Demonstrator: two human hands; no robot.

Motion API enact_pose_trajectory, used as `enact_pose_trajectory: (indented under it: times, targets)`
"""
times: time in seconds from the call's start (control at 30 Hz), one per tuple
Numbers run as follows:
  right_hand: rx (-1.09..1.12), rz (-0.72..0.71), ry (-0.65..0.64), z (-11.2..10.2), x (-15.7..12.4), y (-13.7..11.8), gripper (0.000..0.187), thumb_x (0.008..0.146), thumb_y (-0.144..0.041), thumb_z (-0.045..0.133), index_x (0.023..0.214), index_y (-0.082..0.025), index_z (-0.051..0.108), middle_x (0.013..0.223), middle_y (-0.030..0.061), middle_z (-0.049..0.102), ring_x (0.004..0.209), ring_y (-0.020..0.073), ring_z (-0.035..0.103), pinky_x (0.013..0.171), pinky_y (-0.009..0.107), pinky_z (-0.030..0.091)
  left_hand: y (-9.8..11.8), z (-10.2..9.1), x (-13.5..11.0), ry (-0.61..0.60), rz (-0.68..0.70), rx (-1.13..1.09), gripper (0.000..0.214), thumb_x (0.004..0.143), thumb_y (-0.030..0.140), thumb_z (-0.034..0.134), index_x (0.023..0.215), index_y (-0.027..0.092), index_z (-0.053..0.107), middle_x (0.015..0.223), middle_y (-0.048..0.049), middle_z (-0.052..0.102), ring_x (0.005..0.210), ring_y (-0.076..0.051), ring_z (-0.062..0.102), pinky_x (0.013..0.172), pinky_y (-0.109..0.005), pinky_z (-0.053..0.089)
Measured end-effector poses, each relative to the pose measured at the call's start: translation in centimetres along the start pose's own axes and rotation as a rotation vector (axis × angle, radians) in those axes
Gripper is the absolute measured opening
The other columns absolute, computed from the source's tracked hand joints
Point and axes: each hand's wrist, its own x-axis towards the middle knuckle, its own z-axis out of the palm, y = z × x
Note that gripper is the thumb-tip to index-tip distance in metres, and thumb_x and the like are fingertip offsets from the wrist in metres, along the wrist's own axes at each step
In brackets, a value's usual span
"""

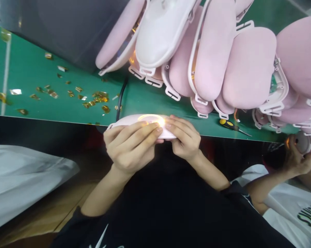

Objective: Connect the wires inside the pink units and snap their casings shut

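Note:
At the front edge of the green table I hold a pale pink rounded plastic shell (127, 120) between both hands. A ring on its face glows yellow, with a bright spot at its right side. My left hand (132, 146) is wrapped round the shell's left part, its fingertips beside the bright spot. My right hand (185, 136) grips the right end, fingertips pressed near the same glow. The thumbs and the shell's underside are mostly hidden.
Many pink and white shells (212, 51) are heaped at the back and right. Gold scraps (100, 96) lie scattered on the green table (28, 75). A dark box (59, 31) stands at the back left. A yellow-black screwdriver (233, 126) lies right; beyond it, a co-worker's hand (297, 160) holds a part.

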Motion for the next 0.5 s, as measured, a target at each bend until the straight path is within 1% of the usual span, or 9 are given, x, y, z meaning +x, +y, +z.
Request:
enact_pose_trajectory:
  times: [0.07,0.13,0.17,0.23,0.3,0.37,0.43,0.5]
  targets:
    - [-0.003,-0.017,0.041,0.1,0.2,0.2,0.036,0.107,-0.019,0.062,0.141,-0.028,0.071,0.127,0.0056,0.084,0.121,0.0247,0.081,0.099,0.042,0.072,0.4,0.2,0.1,0.019,-0.010,0.040,0.024,0.092,0.007,0.085,0.113,0.019,0.081,0.100,0.0004,0.088,0.089,-0.020,0.084,0.074,-0.036,0.045]
    - [0.037,-0.023,0.012,-0.3,0.6,0.5,0.033,0.109,-0.027,0.064,0.141,-0.026,0.071,0.126,0.0072,0.084,0.121,0.0244,0.081,0.102,0.042,0.071,0.6,0.0,0.7,-0.005,0.018,0.051,0.022,0.093,0.010,0.087,0.113,0.018,0.081,0.099,-0.0007,0.088,0.087,-0.020,0.084,0.074,-0.036,0.047]
    - [0.072,-0.007,-0.012,-0.5,0.8,0.6,0.035,0.109,-0.031,0.066,0.143,-0.024,0.070,0.127,0.0090,0.084,0.122,0.0244,0.081,0.104,0.042,0.071,0.6,-0.3,1.1,-0.030,0.024,0.050,0.021,0.094,0.012,0.087,0.112,0.018,0.080,0.099,-0.0012,0.088,0.087,-0.020,0.084,0.074,-0.036,0.048]
    - [0.156,0.052,-0.038,-1.2,1.0,0.7,0.040,0.107,-0.038,0.071,0.144,-0.022,0.069,0.130,0.0124,0.083,0.125,0.0246,0.080,0.106,0.041,0.070,0.4,-1.3,1.9,-0.118,-0.005,0.027,0.020,0.096,0.016,0.086,0.115,0.018,0.078,0.103,-0.0026,0.088,0.089,-0.022,0.084,0.077,-0.038,0.052]
    - [0.227,0.089,0.005,-1.8,1.0,0.6,0.037,0.106,-0.037,0.072,0.140,-0.023,0.072,0.130,0.0118,0.083,0.124,0.0238,0.080,0.106,0.040,0.070,-0.1,-2.6,2.6,-0.221,-0.080,-0.013,0.025,0.100,0.019,0.081,0.125,0.020,0.075,0.118,-0.0060,0.087,0.100,-0.024,0.083,0.085,-0.040,0.057]
    - [0.266,0.110,0.072,-2.3,0.8,0.2,0.030,0.107,-0.030,0.070,0.137,-0.026,0.075,0.127,0.0087,0.084,0.118,0.0220,0.082,0.102,0.038,0.071,-0.4,-3.9,2.9,-0.305,-0.142,-0.061,0.032,0.103,0.022,0.077,0.134,0.021,0.072,0.133,-0.0092,0.082,0.114,-0.027,0.081,0.098,-0.042,0.061]
    - [0.280,0.129,0.120,-2.6,0.5,-0.2,0.031,0.107,-0.024,0.070,0.137,-0.028,0.076,0.122,0.0067,0.086,0.111,0.0210,0.084,0.097,0.035,0.073,-0.4,-4.6,2.8,-0.352,-0.172,-0.114,0.030,0.105,0.023,0.074,0.135,0.023,0.072,0.135,-0.0085,0.081,0.119,-0.027,0.080,0.104,-0.041,0.063]
    - [0.293,0.140,0.139,-2.8,0.2,-0.3,0.031,0.107,-0.023,0.070,0.137,-0.029,0.077,0.120,0.0068,0.086,0.109,0.0216,0.085,0.094,0.035,0.073,0.0,-4.6,2.4,-0.343,-0.210,-0.151,0.023,0.105,0.019,0.072,0.128,0.023,0.075,0.127,-0.0066,0.084,0.113,-0.025,0.082,0.102,-0.038,0.066]
